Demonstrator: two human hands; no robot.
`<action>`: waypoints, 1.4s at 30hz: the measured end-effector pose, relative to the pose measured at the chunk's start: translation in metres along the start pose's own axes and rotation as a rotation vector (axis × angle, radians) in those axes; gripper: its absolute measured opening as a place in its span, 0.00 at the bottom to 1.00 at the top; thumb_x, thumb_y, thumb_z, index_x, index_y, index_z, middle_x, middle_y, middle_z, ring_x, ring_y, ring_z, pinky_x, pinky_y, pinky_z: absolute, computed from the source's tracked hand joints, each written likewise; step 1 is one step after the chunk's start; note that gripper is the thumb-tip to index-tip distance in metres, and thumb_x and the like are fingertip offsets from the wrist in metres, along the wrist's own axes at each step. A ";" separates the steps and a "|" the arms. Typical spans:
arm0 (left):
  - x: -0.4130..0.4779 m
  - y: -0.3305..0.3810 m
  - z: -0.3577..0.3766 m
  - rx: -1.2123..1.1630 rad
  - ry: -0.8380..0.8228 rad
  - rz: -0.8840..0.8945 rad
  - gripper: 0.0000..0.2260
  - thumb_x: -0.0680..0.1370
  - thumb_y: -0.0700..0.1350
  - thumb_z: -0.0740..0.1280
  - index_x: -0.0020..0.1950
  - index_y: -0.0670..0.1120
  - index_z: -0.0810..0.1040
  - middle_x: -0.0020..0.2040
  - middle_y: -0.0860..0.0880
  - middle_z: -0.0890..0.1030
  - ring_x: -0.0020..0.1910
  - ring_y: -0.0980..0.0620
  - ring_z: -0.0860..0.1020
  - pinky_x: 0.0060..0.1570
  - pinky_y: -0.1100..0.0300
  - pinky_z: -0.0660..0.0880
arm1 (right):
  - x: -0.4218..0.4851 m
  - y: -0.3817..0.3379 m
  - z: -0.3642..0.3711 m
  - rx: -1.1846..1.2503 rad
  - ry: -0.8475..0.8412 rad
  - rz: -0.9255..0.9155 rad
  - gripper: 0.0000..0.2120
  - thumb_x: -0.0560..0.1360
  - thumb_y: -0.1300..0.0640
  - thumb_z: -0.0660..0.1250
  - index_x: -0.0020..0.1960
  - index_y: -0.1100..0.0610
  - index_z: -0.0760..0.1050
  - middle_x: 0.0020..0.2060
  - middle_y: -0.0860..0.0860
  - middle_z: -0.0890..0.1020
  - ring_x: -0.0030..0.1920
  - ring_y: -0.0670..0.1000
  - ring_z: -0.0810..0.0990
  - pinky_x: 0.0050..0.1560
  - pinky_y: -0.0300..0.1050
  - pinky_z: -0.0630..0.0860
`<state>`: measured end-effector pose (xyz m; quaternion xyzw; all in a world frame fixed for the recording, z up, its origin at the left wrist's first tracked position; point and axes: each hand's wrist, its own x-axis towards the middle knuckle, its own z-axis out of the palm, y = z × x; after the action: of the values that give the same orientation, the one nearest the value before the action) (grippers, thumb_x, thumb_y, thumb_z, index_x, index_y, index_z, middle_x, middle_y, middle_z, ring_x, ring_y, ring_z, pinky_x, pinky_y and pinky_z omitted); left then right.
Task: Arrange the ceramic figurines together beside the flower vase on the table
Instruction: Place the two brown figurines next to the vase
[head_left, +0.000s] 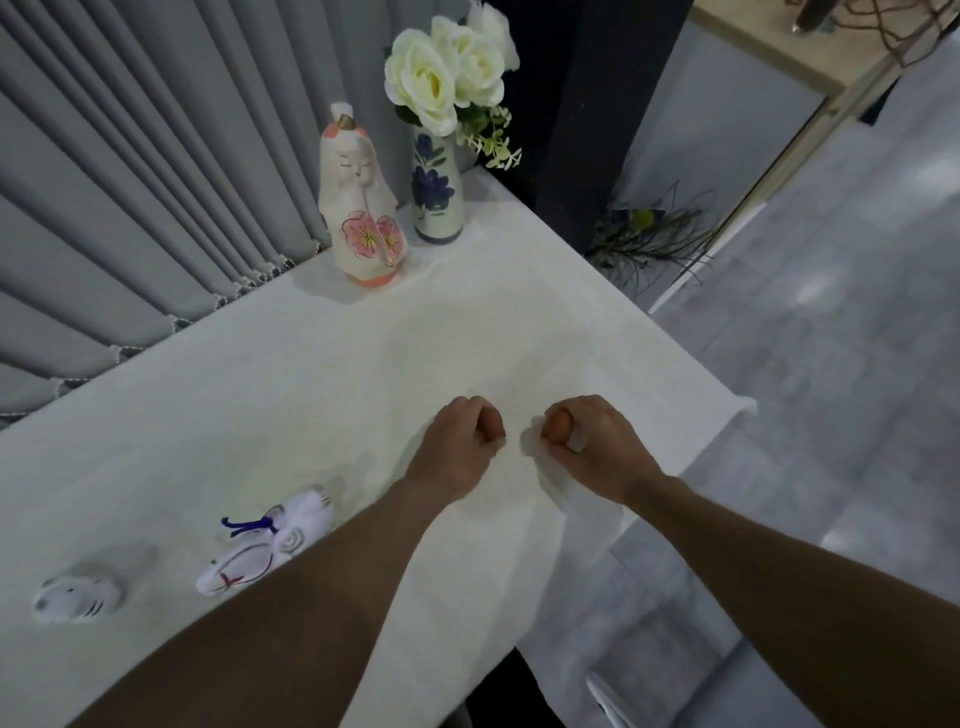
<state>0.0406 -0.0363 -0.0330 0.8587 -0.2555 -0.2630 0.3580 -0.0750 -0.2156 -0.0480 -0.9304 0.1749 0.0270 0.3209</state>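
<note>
A blue-flowered vase (437, 197) with white roses stands at the table's far corner. A tall white doll figurine (361, 208) with a pink flower stands upright just left of it, almost touching. A white figurine with a blue cord (275, 543) lies near the front left, partly hidden by my left forearm. A small white animal figurine (75, 595) sits farther left. My left hand (457, 449) and my right hand (592, 447) rest as fists on the cloth mid-table, a little apart, holding nothing.
A white cloth covers the table (311, 374). Grey vertical blinds (130, 208) run along its far left edge. The right edge drops to a grey tiled floor (831, 364). A dark pillar (587, 104) and a plant (649, 239) stand beyond the corner.
</note>
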 end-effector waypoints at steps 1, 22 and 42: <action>0.004 0.000 -0.001 -0.001 0.029 -0.007 0.06 0.74 0.39 0.72 0.42 0.47 0.76 0.46 0.49 0.80 0.46 0.50 0.78 0.47 0.59 0.76 | 0.004 -0.001 0.000 0.017 0.007 0.003 0.07 0.76 0.55 0.74 0.42 0.51 0.76 0.46 0.44 0.82 0.50 0.46 0.73 0.51 0.35 0.70; 0.164 -0.008 -0.029 -0.179 0.552 -0.115 0.05 0.73 0.33 0.70 0.46 0.42 0.79 0.39 0.57 0.73 0.48 0.43 0.79 0.53 0.49 0.78 | 0.200 -0.040 0.008 0.468 0.296 0.140 0.10 0.72 0.64 0.74 0.42 0.51 0.76 0.40 0.48 0.82 0.46 0.52 0.82 0.53 0.50 0.80; 0.193 -0.013 -0.020 -0.281 0.648 -0.195 0.12 0.77 0.40 0.71 0.61 0.45 0.78 0.56 0.47 0.83 0.57 0.49 0.80 0.61 0.54 0.78 | 0.217 -0.049 0.026 0.472 0.333 0.169 0.17 0.81 0.58 0.70 0.69 0.54 0.76 0.62 0.50 0.83 0.60 0.50 0.81 0.69 0.45 0.75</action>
<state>0.1975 -0.1399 -0.0822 0.8604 -0.0070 -0.0427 0.5079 0.1469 -0.2310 -0.0749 -0.8038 0.3035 -0.1409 0.4919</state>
